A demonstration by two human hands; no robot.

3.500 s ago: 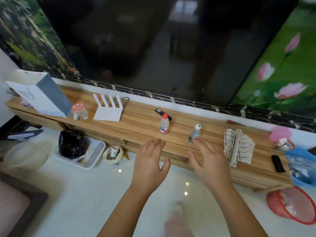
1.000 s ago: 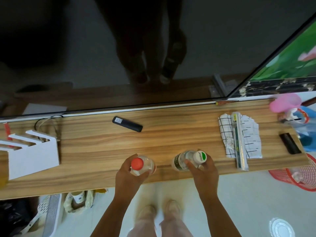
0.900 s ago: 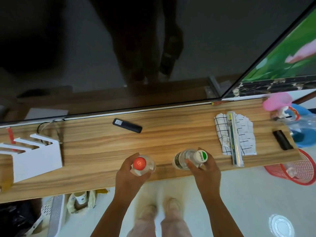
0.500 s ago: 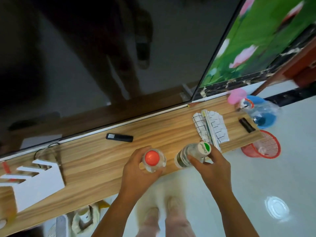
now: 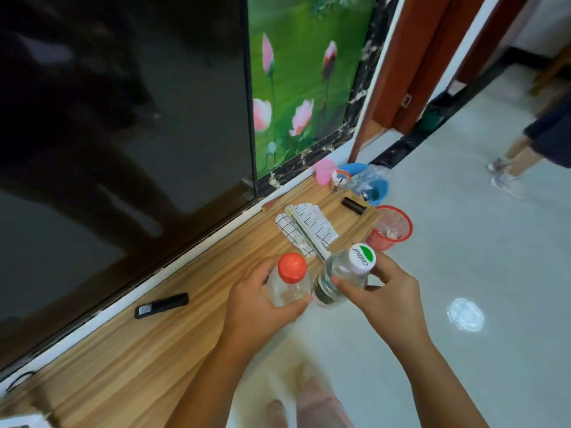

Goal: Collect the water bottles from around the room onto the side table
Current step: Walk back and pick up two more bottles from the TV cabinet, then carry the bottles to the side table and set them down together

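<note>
My left hand (image 5: 258, 307) grips a clear water bottle with a red cap (image 5: 290, 279), held upright over the front edge of the wooden TV stand (image 5: 129, 359). Right beside it, my right hand (image 5: 381, 293) grips a second clear bottle with a white and green cap (image 5: 346, 273). The two bottles nearly touch. Both are lifted off the stand. No side table is in view.
On the stand lie a black remote (image 5: 161, 305), a checked cloth with a long box (image 5: 306, 231) and a small black object (image 5: 352, 206). A red mesh bin (image 5: 391, 227) and blue tub (image 5: 369, 180) stand at its right end. Another person's legs (image 5: 519, 156) are far right.
Both hands closed on the bottles and lifted them off the stand. My view has swung right, toward the doorway and open floor.
</note>
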